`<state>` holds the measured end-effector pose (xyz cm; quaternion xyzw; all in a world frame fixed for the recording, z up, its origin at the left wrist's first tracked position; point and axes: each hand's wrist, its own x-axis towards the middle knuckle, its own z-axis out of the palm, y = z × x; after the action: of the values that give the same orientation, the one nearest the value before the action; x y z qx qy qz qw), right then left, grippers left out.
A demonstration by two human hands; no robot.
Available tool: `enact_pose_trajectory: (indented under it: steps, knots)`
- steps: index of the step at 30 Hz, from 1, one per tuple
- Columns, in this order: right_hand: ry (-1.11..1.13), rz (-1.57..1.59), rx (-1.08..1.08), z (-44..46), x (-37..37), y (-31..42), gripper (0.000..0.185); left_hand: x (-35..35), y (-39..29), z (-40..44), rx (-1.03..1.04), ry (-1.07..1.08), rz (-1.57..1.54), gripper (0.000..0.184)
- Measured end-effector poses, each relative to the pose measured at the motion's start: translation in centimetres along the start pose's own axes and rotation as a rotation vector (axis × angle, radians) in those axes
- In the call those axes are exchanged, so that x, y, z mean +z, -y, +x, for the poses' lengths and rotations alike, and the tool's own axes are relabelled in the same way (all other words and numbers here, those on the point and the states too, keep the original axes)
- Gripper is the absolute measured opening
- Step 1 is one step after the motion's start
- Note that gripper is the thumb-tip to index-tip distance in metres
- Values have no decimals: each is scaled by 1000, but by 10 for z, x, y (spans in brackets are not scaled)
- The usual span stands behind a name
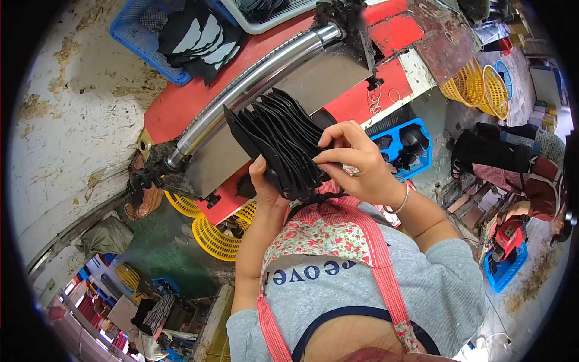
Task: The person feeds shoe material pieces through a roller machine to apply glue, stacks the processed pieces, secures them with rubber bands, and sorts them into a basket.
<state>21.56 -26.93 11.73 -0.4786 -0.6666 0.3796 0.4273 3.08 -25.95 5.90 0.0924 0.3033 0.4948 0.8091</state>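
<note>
Over the near edge of the surface [386, 84], I'm gripping the black stack [274, 142] in my left hand [268, 188], layers slanting toward my right hand [360, 164], which is pinching its near-right end.

the cylinder [244, 87] is smooth, glossy metal; the stacked black pieces [277, 142] look matt, possibly leather; the yellow basket [211, 241], plastic.

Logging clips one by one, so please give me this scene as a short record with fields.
Left hand: gripping a stack of thin black pieces
Right hand: fingers at the stack's right edge; whether they pinch a piece is unclear
Beyond stack: shiny metal bar, slanting
Upper-left blue basket: dark and pale pieces
Blue basket just past right wrist: black pieces
</note>
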Motion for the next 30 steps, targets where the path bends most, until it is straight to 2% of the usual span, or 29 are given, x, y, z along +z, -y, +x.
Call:
enact_pose_trajectory:
  steps: [4, 7, 11, 14, 17, 20, 21, 24, 27, 30]
  knots:
    - [-41, -84, -75, 1, 1, -6, 20, 3, 2, 0, -61, 5, -84, 58]
    - [25, -318, -243, -2, 0, -11, 20, 12, 3, 0, -88, -59, -228, 45]
    - [147, -481, -360, -7, -1, -15, 16, 8, 2, -3, -156, -97, 18, 38]
    - [318, -478, -330, -12, -12, -11, 14, 12, 8, -5, 5, -194, 218, 38]
    - [453, -454, -249, -22, -30, -23, 14, 1, -10, -9, 65, -216, 174, 36]
    - [735, -771, 5, -29, -44, -27, 11, -8, -19, -16, 134, -291, 129, 35]
    - [787, -780, 59, -27, -46, -31, 16, -8, -14, -20, 142, -343, 118, 35]
    - [552, -716, -118, -16, -40, -26, 32, -13, -1, -24, 175, -371, 100, 40]
    - [223, -224, 19, -4, -12, -8, 50, -1, 10, -29, 214, -380, 175, 41]
    - [185, -79, 81, 2, 22, 6, 61, -10, 17, -37, 253, -238, 512, 34]
